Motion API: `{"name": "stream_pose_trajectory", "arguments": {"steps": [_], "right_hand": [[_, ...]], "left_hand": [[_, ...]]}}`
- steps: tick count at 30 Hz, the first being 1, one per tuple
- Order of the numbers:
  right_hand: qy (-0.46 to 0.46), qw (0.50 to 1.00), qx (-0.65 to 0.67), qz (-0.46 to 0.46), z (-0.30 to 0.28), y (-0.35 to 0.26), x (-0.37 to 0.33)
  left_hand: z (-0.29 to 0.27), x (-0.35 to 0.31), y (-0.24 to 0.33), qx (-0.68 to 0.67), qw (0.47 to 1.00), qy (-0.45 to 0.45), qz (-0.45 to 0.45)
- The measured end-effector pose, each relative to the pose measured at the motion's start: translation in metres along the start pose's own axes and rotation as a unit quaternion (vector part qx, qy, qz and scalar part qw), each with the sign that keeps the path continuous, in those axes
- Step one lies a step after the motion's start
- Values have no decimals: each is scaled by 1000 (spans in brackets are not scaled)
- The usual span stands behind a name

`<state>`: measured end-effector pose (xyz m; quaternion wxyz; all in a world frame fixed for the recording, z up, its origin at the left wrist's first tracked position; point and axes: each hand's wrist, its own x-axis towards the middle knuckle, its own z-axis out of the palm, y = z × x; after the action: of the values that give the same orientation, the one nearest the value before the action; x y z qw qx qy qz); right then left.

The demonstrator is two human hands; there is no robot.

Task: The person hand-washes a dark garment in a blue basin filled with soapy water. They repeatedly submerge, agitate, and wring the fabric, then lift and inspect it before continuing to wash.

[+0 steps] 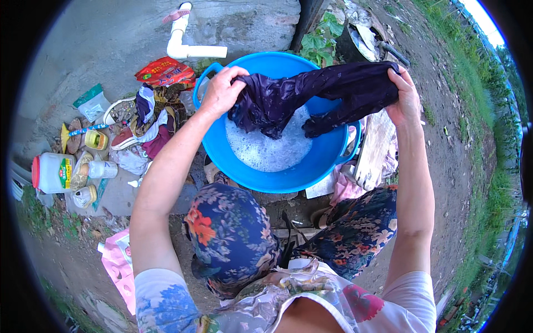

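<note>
A dark purple wet garment [316,89] is stretched between my two hands over a round blue tub [266,180]. My left hand [223,91] grips its left end above the tub's left rim, fingers closed on the bunched cloth. At the far right end, my right hand [404,95] is closed on the cloth, just past the tub's right rim. Part of the garment hangs down between the hands, close over the foamy water [266,147]. Folds hide the garment's exact kind.
Left of the tub lie a red bag [165,72], heaped clothes [152,119], shoes and a lidded plastic jar [54,173]. A white pipe [194,51] runs along the wall beyond. Wooden boards [375,152] and pink cloth [347,188] rest at the tub's right. A pink bag [118,266] lies lower left.
</note>
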<state>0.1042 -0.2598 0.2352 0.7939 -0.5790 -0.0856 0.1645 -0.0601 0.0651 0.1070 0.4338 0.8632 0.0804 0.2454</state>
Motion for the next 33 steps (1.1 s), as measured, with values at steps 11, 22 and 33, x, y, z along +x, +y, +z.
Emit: {"name": "stream_pose_trajectory", "arguments": {"steps": [11, 22, 33], "right_hand": [[30, 624, -743, -240, -14, 102, -15], [-17, 976, -214, 43, 58, 162, -38], [-24, 999, -34, 19, 65, 43, 4]], "left_hand": [[-13, 58, 90, -165, 963, -108, -186], [-19, 48, 105, -360, 897, -56, -251], [-41, 47, 74, -297, 917, -18, -264]]}}
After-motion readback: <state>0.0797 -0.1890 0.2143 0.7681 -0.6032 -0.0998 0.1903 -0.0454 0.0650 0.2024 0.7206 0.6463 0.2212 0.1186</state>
